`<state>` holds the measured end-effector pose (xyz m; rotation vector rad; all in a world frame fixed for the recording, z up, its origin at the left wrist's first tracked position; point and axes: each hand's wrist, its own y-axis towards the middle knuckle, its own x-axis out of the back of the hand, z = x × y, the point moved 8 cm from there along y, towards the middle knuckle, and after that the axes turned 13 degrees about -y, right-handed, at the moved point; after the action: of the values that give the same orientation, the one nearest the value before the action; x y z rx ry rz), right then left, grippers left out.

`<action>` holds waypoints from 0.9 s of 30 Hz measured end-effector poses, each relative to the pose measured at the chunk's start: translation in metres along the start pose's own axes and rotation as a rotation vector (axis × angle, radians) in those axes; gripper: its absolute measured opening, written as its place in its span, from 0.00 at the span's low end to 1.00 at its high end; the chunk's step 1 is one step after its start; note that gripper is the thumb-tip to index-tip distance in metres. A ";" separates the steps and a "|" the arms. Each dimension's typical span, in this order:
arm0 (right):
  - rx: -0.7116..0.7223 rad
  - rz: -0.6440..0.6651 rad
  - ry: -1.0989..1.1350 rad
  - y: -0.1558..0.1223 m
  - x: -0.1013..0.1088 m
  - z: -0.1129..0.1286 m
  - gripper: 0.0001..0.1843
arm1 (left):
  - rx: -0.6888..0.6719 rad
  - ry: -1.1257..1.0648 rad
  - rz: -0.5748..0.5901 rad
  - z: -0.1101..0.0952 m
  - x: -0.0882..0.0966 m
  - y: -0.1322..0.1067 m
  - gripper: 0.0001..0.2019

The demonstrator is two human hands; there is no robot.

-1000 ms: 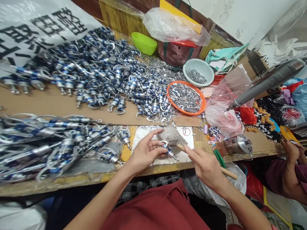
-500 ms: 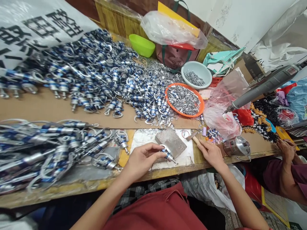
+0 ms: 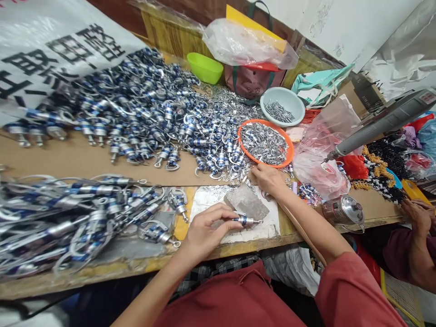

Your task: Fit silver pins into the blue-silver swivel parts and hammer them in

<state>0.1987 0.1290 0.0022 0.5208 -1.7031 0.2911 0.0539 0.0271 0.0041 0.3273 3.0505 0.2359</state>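
My left hand (image 3: pixel 213 229) pinches a small blue-banded silver metal fitting (image 3: pixel 247 220) between thumb and fingers; an eyelet on its end points right. It is held at the near edge of a worn grey metal block (image 3: pixel 247 202), which lies on a white sheet (image 3: pixel 204 200). My right hand (image 3: pixel 269 178) reaches to the loose small metal links (image 3: pixel 240 172) before the orange basket (image 3: pixel 292 154). Its fingers are curled downward, and what they hold is hidden. A wooden hammer handle (image 3: pixel 303 231) runs beneath the right forearm; I cannot see whether the hand still touches the hammer.
Heaps of similar fittings (image 3: pixel 136 104) cover the back left and front left. A pale bowl (image 3: pixel 298 111) holds metal pins. An electric screwdriver (image 3: pixel 371 129) hangs at right, above plastic bags. A metal pot (image 3: pixel 352 211) stands near the edge, with a co-worker's hands (image 3: pixel 418 218) beyond.
My right hand has moved from the hammer handle forward and left to the loose links. My left hand has turned the fitting so its eyelet points more to the right.
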 end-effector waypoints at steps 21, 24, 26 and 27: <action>-0.091 -0.231 0.969 -0.087 0.071 0.061 0.07 | -0.033 -0.012 -0.005 -0.015 -0.002 -0.002 0.07; -0.021 -0.367 0.819 -0.099 0.077 0.061 0.12 | 0.028 -0.091 -0.069 -0.014 0.001 -0.002 0.04; 0.081 -0.483 0.670 -0.110 0.080 0.063 0.15 | 0.081 -0.136 -0.089 -0.013 0.002 -0.002 0.03; 0.145 -0.530 0.596 -0.115 0.081 0.066 0.15 | 0.100 -0.141 -0.083 -0.013 0.001 -0.002 0.03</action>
<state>0.1881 -0.0156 0.0572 0.8711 -0.9294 0.1598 0.0510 0.0236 0.0170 0.2119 2.9340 0.0539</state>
